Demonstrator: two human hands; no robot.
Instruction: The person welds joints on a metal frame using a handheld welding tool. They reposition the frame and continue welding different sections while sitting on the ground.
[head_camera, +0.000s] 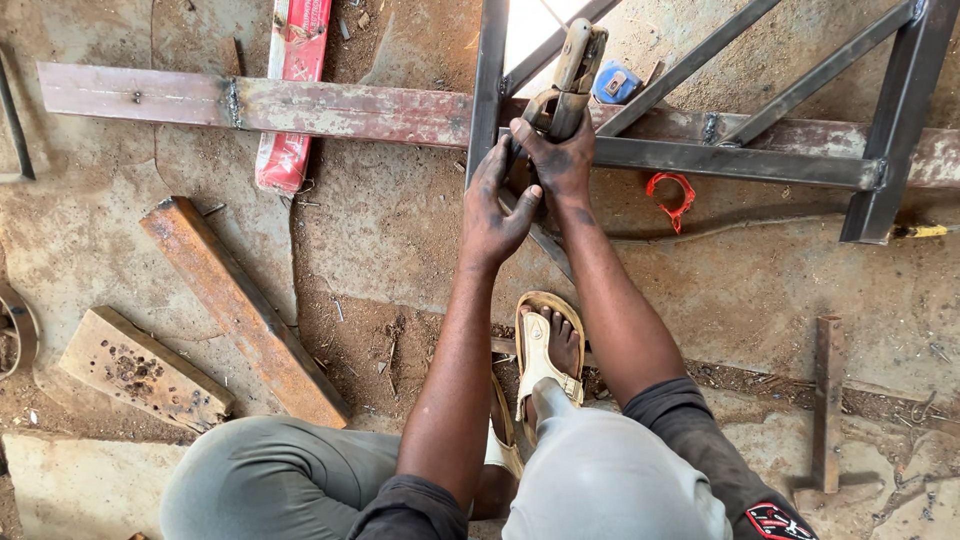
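Grey-trousered knees (600, 480); hands grip worn brass-tan electrode holder (575, 70).

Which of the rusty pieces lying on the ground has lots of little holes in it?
The short flat rusty block at the lower left. Its top is pitted with small dark holes, while the longer rusty bar beside it looks smooth.
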